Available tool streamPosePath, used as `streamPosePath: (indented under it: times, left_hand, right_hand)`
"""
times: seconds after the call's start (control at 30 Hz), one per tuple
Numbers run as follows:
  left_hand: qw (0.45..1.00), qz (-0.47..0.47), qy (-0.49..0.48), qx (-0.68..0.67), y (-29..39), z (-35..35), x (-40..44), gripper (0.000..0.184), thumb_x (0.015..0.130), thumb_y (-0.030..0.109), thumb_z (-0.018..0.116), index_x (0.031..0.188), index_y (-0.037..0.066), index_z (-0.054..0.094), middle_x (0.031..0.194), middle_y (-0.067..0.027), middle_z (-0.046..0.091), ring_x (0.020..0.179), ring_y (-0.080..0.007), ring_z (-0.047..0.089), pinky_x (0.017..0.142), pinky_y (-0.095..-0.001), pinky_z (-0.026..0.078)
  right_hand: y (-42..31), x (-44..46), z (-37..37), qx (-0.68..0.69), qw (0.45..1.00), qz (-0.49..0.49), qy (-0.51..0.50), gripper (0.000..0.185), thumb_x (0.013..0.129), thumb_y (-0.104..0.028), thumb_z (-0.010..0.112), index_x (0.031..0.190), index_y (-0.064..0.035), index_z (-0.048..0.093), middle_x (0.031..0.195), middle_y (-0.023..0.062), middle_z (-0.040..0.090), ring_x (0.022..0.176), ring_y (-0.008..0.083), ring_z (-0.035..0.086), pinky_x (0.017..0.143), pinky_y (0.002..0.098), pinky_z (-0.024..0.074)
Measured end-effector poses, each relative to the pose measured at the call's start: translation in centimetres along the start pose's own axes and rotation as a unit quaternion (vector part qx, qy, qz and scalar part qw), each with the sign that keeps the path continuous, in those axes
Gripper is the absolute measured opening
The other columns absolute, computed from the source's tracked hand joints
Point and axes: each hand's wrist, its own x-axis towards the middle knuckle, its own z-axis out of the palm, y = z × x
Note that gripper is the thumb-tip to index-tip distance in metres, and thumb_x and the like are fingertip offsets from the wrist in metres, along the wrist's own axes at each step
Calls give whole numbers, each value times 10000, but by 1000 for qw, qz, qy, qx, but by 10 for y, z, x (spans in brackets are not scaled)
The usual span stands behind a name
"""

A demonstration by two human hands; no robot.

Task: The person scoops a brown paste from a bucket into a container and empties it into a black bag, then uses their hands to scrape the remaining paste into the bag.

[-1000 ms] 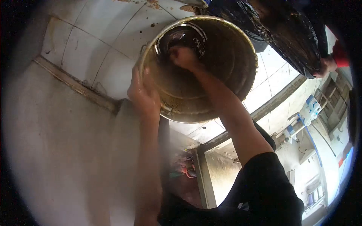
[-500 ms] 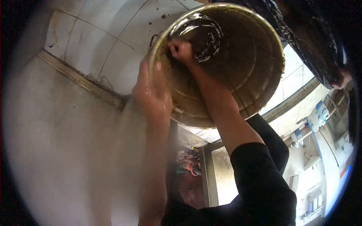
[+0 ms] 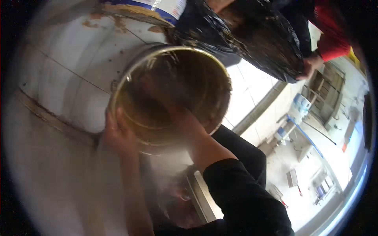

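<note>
A large round bucket [image 3: 214,94] with a yellowish-brown, wet-looking inner wall is tilted, its mouth facing me. My left hand [image 3: 121,133] grips the rim at the lower left, fingers over the edge. My right hand [image 3: 157,88] reaches deep inside, near the bottom and left inner wall. Motion blur smears its fingers, and I cannot make out whether it holds anything. Dark liquid or residue with pale glints shows at the bottom of the bucket.
Beyond the bucket, a person in a red sleeve [image 3: 332,43] holds a black plastic bag [image 3: 271,51] with brown contents. A blue-and-white tub [image 3: 169,8] stands at the top on stained white tiles [image 3: 75,74]. Tools lie at right, including a flat trowel-like one [image 3: 292,179].
My view has shifted, so the bucket appears lower and further left. My right hand has moved within the bucket, while my left stays on its rim. More of the bag and red sleeve shows.
</note>
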Motion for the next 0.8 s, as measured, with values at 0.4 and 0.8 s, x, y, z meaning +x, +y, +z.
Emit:
streamPosePath:
  times: [0.4,0.8]
  left_hand:
    - [999,-1,32,-33,21,-1,-2,271,937,4,499,1197,-40,565,987,-184,660,930,-248,659,816,-313,491]
    - [993,-59,60,-82,10,8,-11,239,947,-13,494,1165,-53,583,1014,-163,667,925,-173,631,846,-306,482]
  right_hand:
    - [31,61,-149,-291,921,-43,-255,356,967,-224,370,1124,-8,605,1088,225,619,962,372,612,876,470,472]
    - [33,-25,-27,-63,896,339,-280,567,823,-305,568,1243,72,519,1189,300,565,1123,405,554,997,462,414]
